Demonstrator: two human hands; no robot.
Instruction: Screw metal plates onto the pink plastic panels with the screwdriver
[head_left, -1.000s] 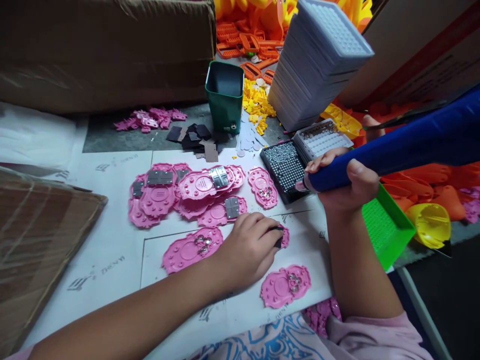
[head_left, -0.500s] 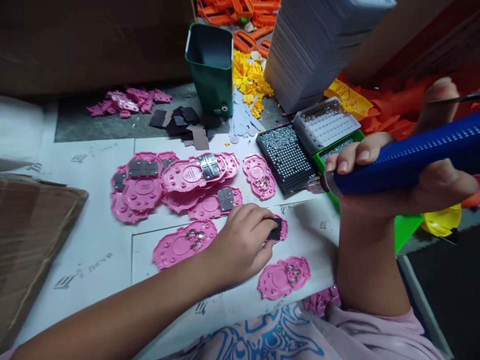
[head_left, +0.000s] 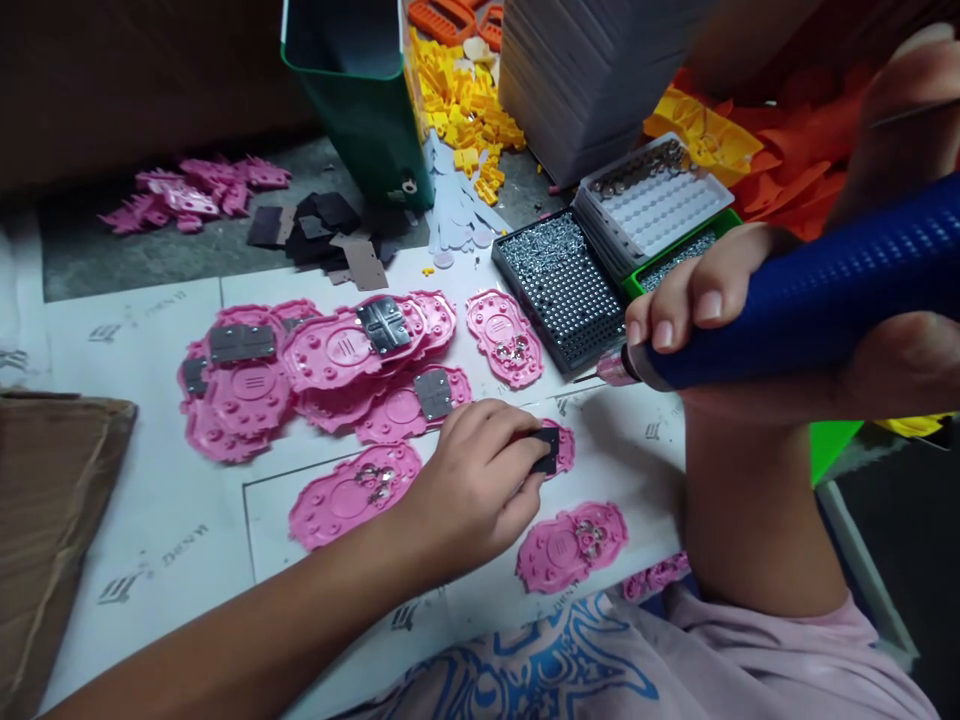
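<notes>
My left hand (head_left: 484, 480) is closed on a small pink plastic cover (head_left: 566, 450) with a dark rectangular plate (head_left: 549, 450) on it, pressed against the white sheet; the palm hides much of the cover. My right hand (head_left: 697, 300) grips a blue electric screwdriver (head_left: 810, 290), its thin bit pointing left beside the black screw tray (head_left: 559, 290). One pink cover with shiny metal contacts (head_left: 574, 548) lies below my left hand, another (head_left: 356, 495) lies left of it, and a third (head_left: 504, 338) rests near the tray.
Stacked pink covers with metal plates (head_left: 345, 350) lie at left centre. Behind stand a green bin (head_left: 360, 130), dark plates (head_left: 322, 230), yellow parts (head_left: 465, 100) and a tall white stack (head_left: 585, 80). A white lidded box (head_left: 645, 200) adjoins the screw tray. Cardboard (head_left: 60, 520) edges the left side.
The screwdriver has swung so its bit now shows clear of the screw tray's front corner, slightly left of before. My left hand keeps its hold. The whole view has shifted and come closer.
</notes>
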